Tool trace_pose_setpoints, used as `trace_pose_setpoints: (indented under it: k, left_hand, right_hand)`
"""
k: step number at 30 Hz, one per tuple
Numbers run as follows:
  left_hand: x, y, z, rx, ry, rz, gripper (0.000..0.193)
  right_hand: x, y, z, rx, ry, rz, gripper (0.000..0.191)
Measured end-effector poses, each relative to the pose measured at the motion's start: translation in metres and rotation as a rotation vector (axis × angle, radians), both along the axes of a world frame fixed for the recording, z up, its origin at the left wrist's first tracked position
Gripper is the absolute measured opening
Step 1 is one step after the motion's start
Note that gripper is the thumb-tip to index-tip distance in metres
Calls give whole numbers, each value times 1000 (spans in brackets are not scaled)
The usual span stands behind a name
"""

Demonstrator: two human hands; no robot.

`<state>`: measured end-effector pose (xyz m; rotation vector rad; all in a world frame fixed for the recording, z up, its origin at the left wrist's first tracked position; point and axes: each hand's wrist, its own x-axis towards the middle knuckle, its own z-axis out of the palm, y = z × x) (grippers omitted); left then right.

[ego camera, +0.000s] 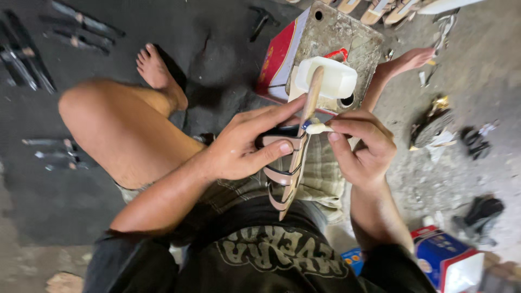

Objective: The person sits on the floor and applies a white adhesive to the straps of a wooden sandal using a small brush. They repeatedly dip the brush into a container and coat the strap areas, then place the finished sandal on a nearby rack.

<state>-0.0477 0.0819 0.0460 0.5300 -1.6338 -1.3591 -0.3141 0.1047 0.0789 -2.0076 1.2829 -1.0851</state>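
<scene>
My left hand (247,144) grips a strappy sandal (286,168) held on edge over my lap, thumb across its beige straps and forefinger stretched along the top. The sandal's tan sole (312,95) points away from me. My right hand (362,146) pinches a small whitish applicator (317,128) whose tip touches the sandal near the upper strap. Just beyond sits a white plastic tub (332,80) on a worn board.
The worn grey board (347,38) lies on a red box (278,57). My bare left knee and foot (157,70) reach out over a dark mat with black straps (81,27). More sandals (380,8) lie at the top. A blue-and-red box (445,258) stands by my right elbow.
</scene>
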Motion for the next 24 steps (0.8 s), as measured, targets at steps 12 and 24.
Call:
trace_pose_setpoints:
  k: [12, 24]
  left_hand:
    - [6, 3, -1, 27, -38, 116, 56]
    - [4, 1, -4, 0, -137, 151, 52]
  right_hand:
    - [10, 2, -15, -82, 39, 62, 16]
    - [-1, 15, -20, 18, 6, -10, 14]
